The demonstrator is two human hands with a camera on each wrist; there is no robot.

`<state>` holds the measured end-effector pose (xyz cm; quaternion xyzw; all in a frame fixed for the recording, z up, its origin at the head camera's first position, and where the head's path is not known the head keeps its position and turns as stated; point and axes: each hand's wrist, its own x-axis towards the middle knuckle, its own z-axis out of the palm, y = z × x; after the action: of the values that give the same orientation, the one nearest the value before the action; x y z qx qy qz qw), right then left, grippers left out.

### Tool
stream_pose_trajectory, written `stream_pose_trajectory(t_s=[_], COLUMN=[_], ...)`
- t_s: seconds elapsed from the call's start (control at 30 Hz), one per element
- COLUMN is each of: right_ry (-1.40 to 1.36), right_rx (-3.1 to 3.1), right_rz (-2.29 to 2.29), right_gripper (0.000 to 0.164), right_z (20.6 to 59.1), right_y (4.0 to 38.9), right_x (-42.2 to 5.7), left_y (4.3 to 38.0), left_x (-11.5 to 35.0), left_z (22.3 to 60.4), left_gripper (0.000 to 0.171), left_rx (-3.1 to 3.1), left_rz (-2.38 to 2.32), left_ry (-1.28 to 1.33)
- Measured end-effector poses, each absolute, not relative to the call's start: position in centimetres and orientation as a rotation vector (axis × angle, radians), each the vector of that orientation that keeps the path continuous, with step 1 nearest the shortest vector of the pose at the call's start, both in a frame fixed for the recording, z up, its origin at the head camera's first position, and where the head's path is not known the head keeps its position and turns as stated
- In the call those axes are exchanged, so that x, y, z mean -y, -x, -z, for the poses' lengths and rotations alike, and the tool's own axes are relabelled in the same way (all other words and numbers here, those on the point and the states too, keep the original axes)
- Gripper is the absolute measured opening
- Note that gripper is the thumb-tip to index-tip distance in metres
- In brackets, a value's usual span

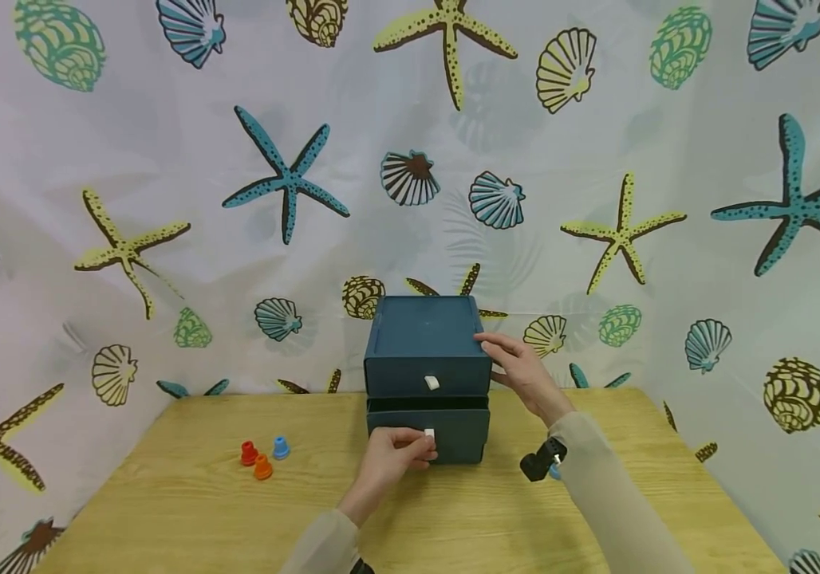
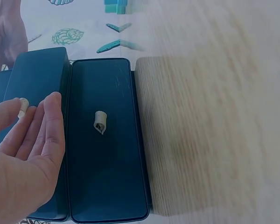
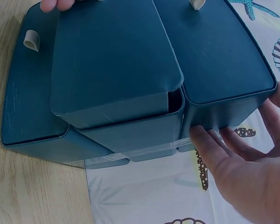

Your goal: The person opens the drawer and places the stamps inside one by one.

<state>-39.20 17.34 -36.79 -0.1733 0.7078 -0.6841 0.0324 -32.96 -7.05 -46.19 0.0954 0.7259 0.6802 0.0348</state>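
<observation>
A dark blue box of stacked drawers point(image 1: 427, 327) stands on the wooden table against the patterned cloth. Its middle drawer point(image 3: 116, 60) is pulled partway out, with a dark gap above its front. My left hand point(image 1: 392, 462) pinches the pale pull tab point(image 2: 23, 107) on that drawer between thumb and fingers. My right hand point(image 1: 521, 371) rests on the box's right side near the top, its extended fingertips point(image 3: 198, 133) against the side wall. The top drawer point(image 3: 219, 51) and bottom drawer point(image 2: 105, 163) are closed, each with its own pale tab.
Left of the box lie small flared plastic pieces: a red one point(image 1: 249, 454), an orange one point(image 1: 262, 467) and a blue one point(image 1: 281, 448). Another blue piece point(image 1: 555, 472) shows partly behind the right wrist. A cloth printed with shells and starfish point(image 1: 352, 239) hangs behind and beside the table point(image 1: 187, 510).
</observation>
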Motion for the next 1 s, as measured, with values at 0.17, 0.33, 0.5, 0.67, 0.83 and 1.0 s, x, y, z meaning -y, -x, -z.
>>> stream_pose_trajectory(t_s=[0.17,0.33,0.5,0.67,0.83,1.0], right_ry=[0.528,0.528,0.528,0.533,0.529,0.531], right_rx=[-2.175,-2.173,-2.184,-2.186,-2.193,-2.185], right_rz=[2.112,2.113,2.11,2.109,2.109,2.112], right_gripper=[0.043,0.044,0.043,0.043,0.043,0.043], right_z=[36.8,36.8,36.8,36.8,36.8,36.8], right_y=[39.2,39.2,39.3,39.3,39.3,39.2], right_x=[-17.3,-17.3,-17.2,-17.1,-17.1,-17.1], left_y=[32.4,31.8,31.1,30.7,30.4,30.0], left_x=[7.4,7.5,7.7,7.8,8.0,8.2], left_z=[46.3,46.1,45.9,45.8,45.9,45.9], left_gripper=[0.026,0.026,0.026,0.027,0.028,0.026], left_rx=[-2.188,-2.189,-2.215,-2.216,-2.212,-2.233], left_rz=[-2.071,-2.048,-2.014,-1.991,-1.969,-1.927], left_ry=[-0.32,-0.31,-0.298,-0.289,-0.314,-0.33])
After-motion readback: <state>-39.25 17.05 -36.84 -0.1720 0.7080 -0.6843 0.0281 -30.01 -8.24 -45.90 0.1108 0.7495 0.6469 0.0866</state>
